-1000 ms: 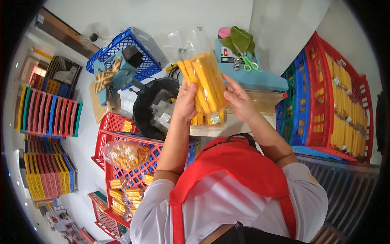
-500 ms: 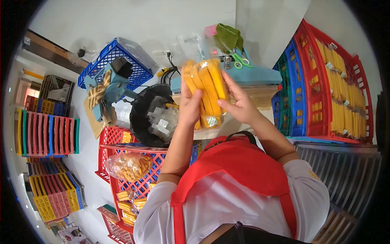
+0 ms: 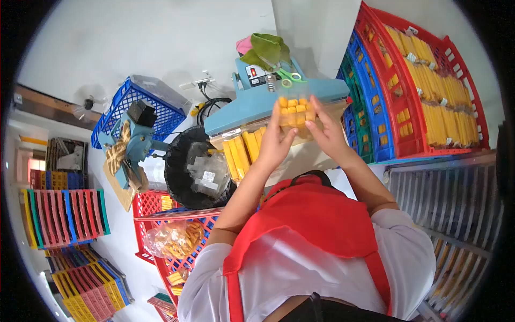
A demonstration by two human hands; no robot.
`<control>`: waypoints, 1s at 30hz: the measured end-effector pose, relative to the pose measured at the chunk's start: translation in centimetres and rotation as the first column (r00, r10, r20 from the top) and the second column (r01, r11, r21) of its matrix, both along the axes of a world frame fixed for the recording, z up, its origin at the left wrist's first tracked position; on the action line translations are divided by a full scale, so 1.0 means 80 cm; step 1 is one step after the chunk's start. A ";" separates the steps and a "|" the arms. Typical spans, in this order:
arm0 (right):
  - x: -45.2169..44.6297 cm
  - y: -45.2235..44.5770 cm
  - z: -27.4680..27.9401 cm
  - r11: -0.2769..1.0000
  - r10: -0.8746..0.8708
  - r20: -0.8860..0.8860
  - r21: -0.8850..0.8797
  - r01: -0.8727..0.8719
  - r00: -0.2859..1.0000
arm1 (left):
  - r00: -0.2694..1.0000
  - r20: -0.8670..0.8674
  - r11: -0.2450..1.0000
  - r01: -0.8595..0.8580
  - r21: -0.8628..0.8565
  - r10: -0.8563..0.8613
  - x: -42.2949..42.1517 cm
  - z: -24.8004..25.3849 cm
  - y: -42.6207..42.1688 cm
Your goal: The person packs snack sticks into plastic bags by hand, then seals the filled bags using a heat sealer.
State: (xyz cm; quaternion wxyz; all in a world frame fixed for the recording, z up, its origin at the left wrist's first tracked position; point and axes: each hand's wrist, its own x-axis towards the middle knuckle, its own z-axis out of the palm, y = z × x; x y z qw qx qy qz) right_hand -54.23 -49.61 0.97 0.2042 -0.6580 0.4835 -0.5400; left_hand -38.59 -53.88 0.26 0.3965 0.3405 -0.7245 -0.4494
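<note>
Between my left hand (image 3: 276, 144) and my right hand (image 3: 328, 135) is a clear plastic pack of yellow sticks (image 3: 296, 114). The pack is tipped so that the sticks' blunt ends face me. Each hand has its fingers and thumb closed on one side of it. Just beyond it stretches a teal bag sealer (image 3: 222, 119) with a red switch, partly hidden by the pack. More yellow sticks (image 3: 240, 155) lie to the left of my left hand, in front of the sealer.
Green-handled scissors (image 3: 292, 78) and a green cloth (image 3: 265, 49) rest on the sealer. At left stand a black-lined bin (image 3: 174, 169), a teal machine (image 3: 140, 140) and a blue crate (image 3: 161, 111). A red crate (image 3: 373, 80) holding packed yellow sticks stands at right.
The pack has tipped from showing the sticks' long sides to showing their ends. Both hands have moved slightly right with it, uncovering the sticks in front of the sealer. The view has shifted.
</note>
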 end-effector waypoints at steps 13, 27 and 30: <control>-0.017 0.013 0.005 0.917 -0.122 -0.398 0.305 0.256 0.909 | 0.968 0.186 0.975 -0.136 -0.178 0.169 -0.027 0.000 0.010; -0.017 0.031 -0.018 0.954 -0.283 -0.025 0.099 0.284 0.959 | 0.963 -0.222 0.967 -0.100 0.232 0.153 -0.026 -0.036 0.030; -0.039 0.036 -0.015 0.877 -0.146 0.389 0.476 -0.062 0.910 | 0.940 -0.294 0.921 -0.047 0.388 0.172 -0.023 -0.035 0.032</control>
